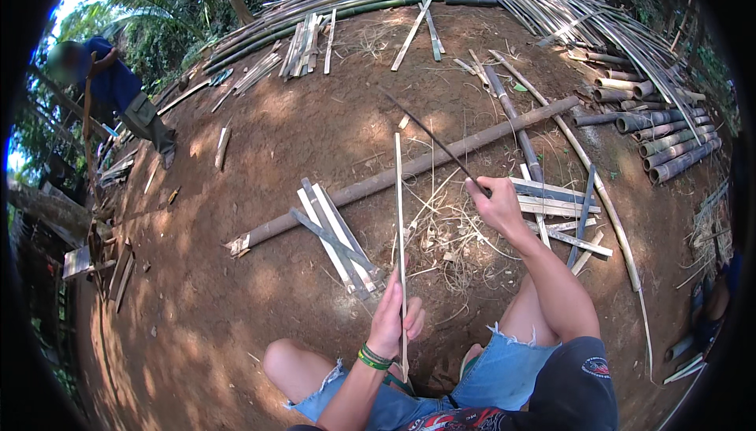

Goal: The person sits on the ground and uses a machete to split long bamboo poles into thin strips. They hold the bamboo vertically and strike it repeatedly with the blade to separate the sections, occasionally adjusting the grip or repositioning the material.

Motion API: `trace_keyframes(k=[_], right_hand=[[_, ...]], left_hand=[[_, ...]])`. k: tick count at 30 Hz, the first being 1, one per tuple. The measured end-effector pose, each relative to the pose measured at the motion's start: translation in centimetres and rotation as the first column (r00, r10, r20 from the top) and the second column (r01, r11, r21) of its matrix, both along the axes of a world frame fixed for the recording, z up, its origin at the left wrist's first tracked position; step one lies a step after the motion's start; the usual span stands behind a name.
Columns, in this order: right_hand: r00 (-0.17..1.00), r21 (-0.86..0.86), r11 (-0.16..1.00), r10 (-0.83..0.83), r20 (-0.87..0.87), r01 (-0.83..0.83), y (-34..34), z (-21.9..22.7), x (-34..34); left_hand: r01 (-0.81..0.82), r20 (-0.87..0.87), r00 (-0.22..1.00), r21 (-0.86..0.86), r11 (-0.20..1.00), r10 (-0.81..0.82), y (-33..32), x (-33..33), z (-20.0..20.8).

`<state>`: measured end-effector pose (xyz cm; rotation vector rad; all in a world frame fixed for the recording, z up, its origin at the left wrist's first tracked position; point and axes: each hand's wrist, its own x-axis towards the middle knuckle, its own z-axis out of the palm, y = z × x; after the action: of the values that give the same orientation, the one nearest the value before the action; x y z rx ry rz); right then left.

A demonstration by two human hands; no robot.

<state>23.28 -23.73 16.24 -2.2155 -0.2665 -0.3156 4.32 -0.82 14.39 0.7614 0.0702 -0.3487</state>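
My left hand (pixel 391 319), with green and yellow bands at the wrist, is closed around a thin pale bamboo strip (pixel 400 218). The strip stands nearly upright between my legs, its lower end near my feet. In my closed right hand (pixel 498 204) is the handle of a machete (pixel 425 129). Its long dark blade slants up and to the left, beyond the strip's top end and apart from it. Pale bamboo shavings (pixel 449 234) lie on the ground between my hands.
A long bamboo pole (pixel 370 188) lies crosswise ahead. Split bamboo slats are stacked at left (pixel 335 234) and right (pixel 551 203). Cut bamboo tubes (pixel 669 144) are piled at the far right, long poles (pixel 331 10) behind. Another person (pixel 118 81) stands far left, holding a long wooden handle.
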Motion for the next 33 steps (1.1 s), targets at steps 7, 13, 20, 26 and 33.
trace_keyframes(k=[7, 13, 20, 26, 33], right_hand=[[0.902, -0.279, 0.879, 0.423, 0.084, -0.387, 4.8, -1.8, -5.4], [0.955, -0.261, 0.944, 0.250, 0.158, -0.204, 2.5, -1.5, -0.8], [0.887, -0.334, 0.893, 0.392, 0.246, -0.302, 3.1, -2.9, -2.4], [0.955, -0.373, 0.885, -0.296, 0.013, 0.279, -4.3, -4.5, 7.1], [0.987, -0.132, 0.985, -0.121, -0.103, 0.107, -2.0, -1.7, 2.6]], left_hand=[[0.033, -0.110, 0.993, -0.086, 0.996, -0.043, -0.3, 2.0, 0.5], [0.159, -0.055, 0.986, 0.083, 0.984, -0.155, -0.2, -0.4, 2.2], [0.140, -0.104, 0.983, -0.094, 0.986, -0.150, 0.4, 0.3, 0.7], [0.351, -0.097, 0.928, -0.091, 0.932, -0.359, 0.0, -4.5, 2.0], [0.032, -0.190, 0.978, -0.257, 0.966, -0.083, 1.7, -1.5, -1.6]])
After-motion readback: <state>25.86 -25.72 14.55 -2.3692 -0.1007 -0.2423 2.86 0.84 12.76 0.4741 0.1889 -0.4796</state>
